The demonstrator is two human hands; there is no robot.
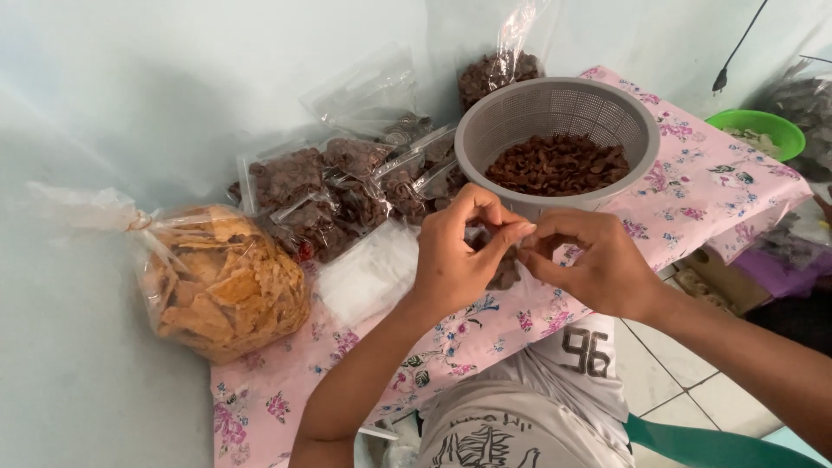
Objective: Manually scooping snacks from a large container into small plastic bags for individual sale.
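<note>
Both hands meet just in front of the grey perforated basket of dark brown snacks. The left hand curls, thumb and fingers pinched on the top edge of a small clear plastic bag of brown snacks (mostly hidden behind the hands). The right hand pinches the same edge, fingertips touching the left's. The bag hangs above the pink floral tablecloth.

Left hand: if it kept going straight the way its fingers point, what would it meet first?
The left hand points right, fingertips pinched against the right hand over a small clear bag of brown snacks. It would meet the right hand's fingertips first; they look already touching, though depth is unclear.
</note>
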